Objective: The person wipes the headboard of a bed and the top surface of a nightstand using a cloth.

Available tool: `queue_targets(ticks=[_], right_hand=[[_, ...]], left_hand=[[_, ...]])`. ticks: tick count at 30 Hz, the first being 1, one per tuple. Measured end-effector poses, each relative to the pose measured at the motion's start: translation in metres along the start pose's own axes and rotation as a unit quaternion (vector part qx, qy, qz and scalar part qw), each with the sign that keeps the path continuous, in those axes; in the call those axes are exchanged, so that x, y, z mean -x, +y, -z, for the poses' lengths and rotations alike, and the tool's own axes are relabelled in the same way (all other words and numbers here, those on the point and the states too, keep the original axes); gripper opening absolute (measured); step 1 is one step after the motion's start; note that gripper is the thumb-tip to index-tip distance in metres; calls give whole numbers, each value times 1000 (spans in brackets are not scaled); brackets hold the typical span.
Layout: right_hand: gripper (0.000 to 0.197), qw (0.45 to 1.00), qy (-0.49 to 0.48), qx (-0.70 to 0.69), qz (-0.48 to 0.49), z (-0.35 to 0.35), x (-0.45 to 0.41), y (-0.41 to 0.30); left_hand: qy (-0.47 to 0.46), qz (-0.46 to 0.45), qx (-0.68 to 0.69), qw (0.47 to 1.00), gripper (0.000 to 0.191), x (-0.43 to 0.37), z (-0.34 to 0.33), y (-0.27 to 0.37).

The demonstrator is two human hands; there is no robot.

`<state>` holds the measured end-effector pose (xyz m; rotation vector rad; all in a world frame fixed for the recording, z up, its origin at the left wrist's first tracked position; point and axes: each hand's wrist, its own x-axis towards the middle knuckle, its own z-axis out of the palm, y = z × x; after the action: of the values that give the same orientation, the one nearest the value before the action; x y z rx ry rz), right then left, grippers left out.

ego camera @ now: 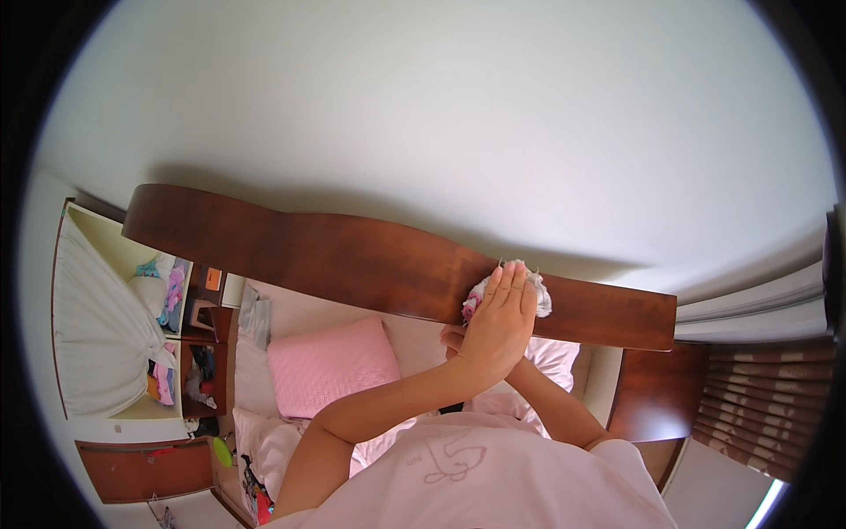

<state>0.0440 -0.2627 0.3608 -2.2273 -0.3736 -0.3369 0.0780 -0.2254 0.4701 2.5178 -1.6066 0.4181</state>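
A dark brown wooden headboard [370, 258] with a wavy top edge runs across the view in front of a pale wall. My left hand [499, 324] lies flat over a crumpled white and pink cloth [542, 297], holding it against the headboard's top surface, right of the middle. Its fingers point toward the wall. My right hand [453, 338] is below the left one and mostly hidden by it. Only some bent fingers show near the headboard's lower edge, so whether it holds anything cannot be seen.
Beneath the headboard is a bed with a pink pillow [334, 367] and pale pink bedding [264, 430]. A shelf unit with a white curtain [99, 330] stands at left. On the right are a brown wooden cabinet top [654, 393] and a patterned brown curtain [760, 397].
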Motion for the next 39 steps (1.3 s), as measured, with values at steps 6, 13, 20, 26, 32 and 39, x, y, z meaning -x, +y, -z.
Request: queue_targets(ticks=[6, 13, 20, 26, 32, 39], right_hand=[[25, 1000, -16, 12, -3, -5, -4, 2], [25, 995, -67, 34, 58, -23, -47, -25], [25, 980, -84, 57, 169, -48, -116, -71], [14, 942, 125, 142, 277, -68, -193, -92], [9, 859, 205, 306, 356, -70, -234, -71], [4, 818, 164, 373, 407, -68, -240, -66]], left_hand=[[-97, 234, 740, 623, 42, -11, 52, -28], [101, 252, 929, 250, 43, 29, 126, -91], [307, 188, 914, 187, 39, 127, 169, -155], [471, 251, 814, 231, 42, 213, 152, -241], [526, 256, 780, 222, 40, 262, 133, -356], [637, 190, 673, 325, 36, 251, 185, -500]])
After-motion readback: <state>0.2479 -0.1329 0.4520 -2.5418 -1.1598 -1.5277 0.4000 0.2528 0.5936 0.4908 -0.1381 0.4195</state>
